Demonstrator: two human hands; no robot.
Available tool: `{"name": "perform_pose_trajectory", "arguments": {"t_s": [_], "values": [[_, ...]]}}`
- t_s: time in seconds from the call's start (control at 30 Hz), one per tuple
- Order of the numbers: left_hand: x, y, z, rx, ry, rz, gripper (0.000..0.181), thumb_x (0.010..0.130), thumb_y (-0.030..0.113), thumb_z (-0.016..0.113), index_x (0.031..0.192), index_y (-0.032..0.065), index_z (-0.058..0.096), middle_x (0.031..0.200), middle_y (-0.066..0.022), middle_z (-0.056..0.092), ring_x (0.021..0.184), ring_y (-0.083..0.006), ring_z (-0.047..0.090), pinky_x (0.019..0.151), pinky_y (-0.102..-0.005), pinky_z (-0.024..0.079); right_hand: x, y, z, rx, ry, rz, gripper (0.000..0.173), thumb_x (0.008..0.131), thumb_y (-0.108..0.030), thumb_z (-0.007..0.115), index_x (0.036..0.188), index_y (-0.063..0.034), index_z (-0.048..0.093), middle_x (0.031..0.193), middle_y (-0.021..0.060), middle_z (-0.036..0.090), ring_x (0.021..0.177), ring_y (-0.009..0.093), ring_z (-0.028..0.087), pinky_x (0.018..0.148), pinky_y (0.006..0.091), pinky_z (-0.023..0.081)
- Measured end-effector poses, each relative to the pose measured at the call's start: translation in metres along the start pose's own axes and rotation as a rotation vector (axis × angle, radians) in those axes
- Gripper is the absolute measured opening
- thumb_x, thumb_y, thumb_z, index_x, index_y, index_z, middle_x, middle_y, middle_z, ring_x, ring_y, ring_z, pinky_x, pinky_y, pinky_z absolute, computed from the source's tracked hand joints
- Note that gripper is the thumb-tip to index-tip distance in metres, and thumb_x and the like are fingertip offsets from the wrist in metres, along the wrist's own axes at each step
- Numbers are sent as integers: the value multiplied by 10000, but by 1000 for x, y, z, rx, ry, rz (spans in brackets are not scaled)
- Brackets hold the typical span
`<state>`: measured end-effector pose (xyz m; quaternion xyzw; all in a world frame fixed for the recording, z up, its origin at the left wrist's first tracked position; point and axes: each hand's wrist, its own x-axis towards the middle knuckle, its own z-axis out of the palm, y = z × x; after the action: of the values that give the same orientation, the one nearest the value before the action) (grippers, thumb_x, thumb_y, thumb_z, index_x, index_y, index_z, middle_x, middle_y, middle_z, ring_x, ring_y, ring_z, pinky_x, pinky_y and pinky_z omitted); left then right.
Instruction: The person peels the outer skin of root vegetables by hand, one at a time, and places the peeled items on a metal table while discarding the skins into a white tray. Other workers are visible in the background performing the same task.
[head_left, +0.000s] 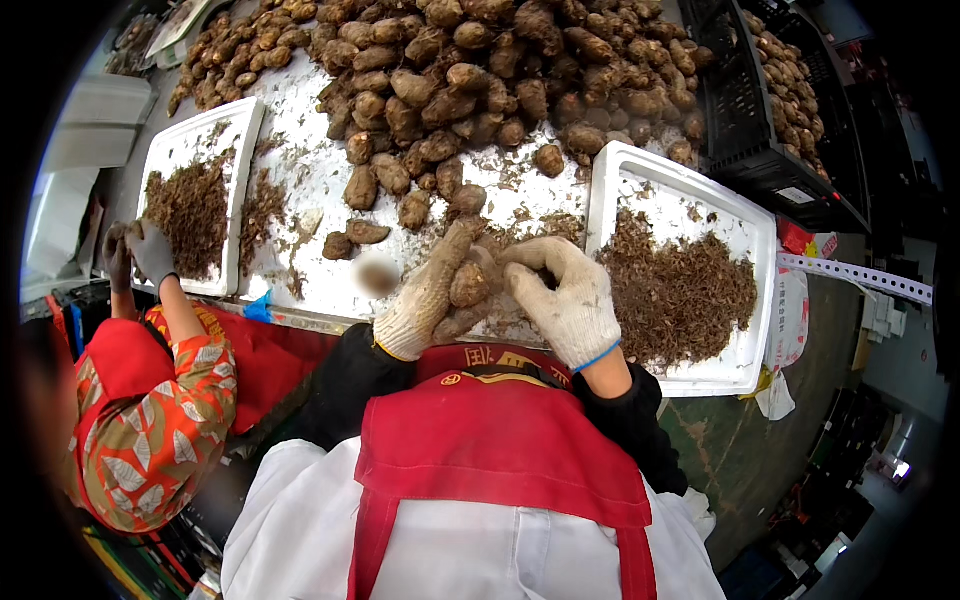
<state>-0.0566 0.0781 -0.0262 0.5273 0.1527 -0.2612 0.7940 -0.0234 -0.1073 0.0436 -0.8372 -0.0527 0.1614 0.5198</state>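
Note:
My left hand (426, 294), in a soiled white knit glove, is closed around a small brown taro corm (470, 285). Just to the right, my gloved right hand (570, 289) has its thumb and forefinger curled together near the corm. Whether a bit of husk is pinched there I cannot tell, since the space between the hands is blurred. Loose taros (414, 210) lie just beyond my left hand, in front of a large heap of hairy taros (465, 82). By my right hand stands a white foam tray (759, 225) holding a mound of brown husk scraps (675, 292).
At left, a co-worker's gloved hands (142, 251) are beside another foam tray (251, 124) with husk scraps. Scraps litter the white tabletop (300, 142). A black plastic crate (739, 112) stands at the back right, with more taros (787, 90) beyond its near wall.

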Motion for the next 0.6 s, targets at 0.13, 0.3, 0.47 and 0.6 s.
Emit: {"name": "perform_pose_trajectory", "arguments": {"t_s": [0.13,0.3,0.47,0.6], "values": [[4,18,6,-302,-125,-164,446,1045,544,401,1175,137,529,832,24,600,491,-36,449,387,-186,332,2,-15,4,-87,-38,-116,268,858,-183,676,1098,-66,707,999,167,670,927,324,668,821,385,539],[3,24,10,-71,-56,-177,517,1042,583,357,1091,111,564,636,41,539,396,-46,358,343,-195,245,7,-11,10,-257,-121,-117,305,858,-235,659,1107,-63,692,995,180,661,937,383,653,843,433,537],[-3,14,4,-96,-116,-242,516,1043,577,357,1098,111,570,632,38,528,396,-46,364,335,-190,239,8,4,14,-216,-85,-113,252,859,-190,605,1035,-47,716,979,175,693,920,366,669,842,418,546],[-6,18,11,-217,-73,-271,495,1046,565,360,1123,123,568,617,30,521,409,-42,401,323,-187,254,6,6,7,-25,-108,-3,267,880,-182,603,1069,-37,725,1010,159,717,942,305,696,839,360,556]]}}
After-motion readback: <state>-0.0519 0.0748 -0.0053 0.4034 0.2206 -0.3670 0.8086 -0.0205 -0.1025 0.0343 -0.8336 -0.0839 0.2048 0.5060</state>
